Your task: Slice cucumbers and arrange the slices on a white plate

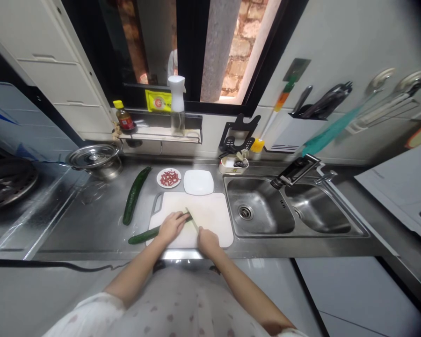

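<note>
A dark green cucumber (144, 236) lies slantwise on the white cutting board (217, 213), its near-left end sticking out over the board's edge. Bent over it is my left hand (173, 226), fingers holding it down close to its right end. My right hand (208, 241) is wrapped round the handle of a knife (192, 221), whose blade meets the cucumber just right of my left fingertips. The handle is mostly hidden in my fist. To the left of the board a second, whole cucumber (134, 199) lies on the steel counter.
Behind the board stand a small plate of chopped reddish pieces (169, 178) and a white square plate (198, 181). A lidded steel pot (97, 161) is at back left. On the right is a double sink (261, 206) with a black faucet (294, 171).
</note>
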`<state>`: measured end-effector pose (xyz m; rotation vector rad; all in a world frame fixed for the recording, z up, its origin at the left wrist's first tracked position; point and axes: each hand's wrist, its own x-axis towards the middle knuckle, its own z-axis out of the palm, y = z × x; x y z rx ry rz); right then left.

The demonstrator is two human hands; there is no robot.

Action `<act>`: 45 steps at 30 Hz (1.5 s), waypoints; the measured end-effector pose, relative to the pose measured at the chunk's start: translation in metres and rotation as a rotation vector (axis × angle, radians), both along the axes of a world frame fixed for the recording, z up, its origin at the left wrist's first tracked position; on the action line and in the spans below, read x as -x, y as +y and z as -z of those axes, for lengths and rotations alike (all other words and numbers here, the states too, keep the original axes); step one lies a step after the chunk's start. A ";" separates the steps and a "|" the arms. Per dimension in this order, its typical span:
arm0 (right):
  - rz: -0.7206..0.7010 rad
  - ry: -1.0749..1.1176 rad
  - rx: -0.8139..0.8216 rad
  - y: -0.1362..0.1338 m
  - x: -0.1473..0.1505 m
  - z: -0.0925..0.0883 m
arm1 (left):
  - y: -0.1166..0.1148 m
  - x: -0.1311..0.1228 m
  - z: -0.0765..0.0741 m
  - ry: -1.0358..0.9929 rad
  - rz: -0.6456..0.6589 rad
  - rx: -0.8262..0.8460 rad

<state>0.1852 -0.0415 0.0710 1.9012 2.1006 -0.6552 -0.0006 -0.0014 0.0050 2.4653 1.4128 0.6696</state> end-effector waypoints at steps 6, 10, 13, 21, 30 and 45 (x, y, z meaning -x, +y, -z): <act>0.003 -0.017 0.017 -0.012 -0.007 0.000 | 0.000 0.000 0.000 -0.007 -0.005 0.009; 0.016 -0.025 0.043 -0.017 -0.012 -0.006 | 0.001 0.001 0.000 0.012 -0.007 0.005; 0.013 -0.022 0.071 -0.017 -0.018 -0.012 | 0.002 0.001 -0.002 0.035 -0.011 0.013; -0.006 -0.137 -0.036 -0.010 -0.036 -0.028 | -0.001 0.002 -0.009 0.038 -0.069 0.065; 0.006 -0.142 -0.262 -0.004 -0.042 -0.029 | -0.008 0.015 0.000 -0.071 -0.237 0.061; -0.037 -0.133 -0.317 -0.003 -0.034 -0.028 | 0.008 -0.009 -0.052 -0.166 -0.159 0.105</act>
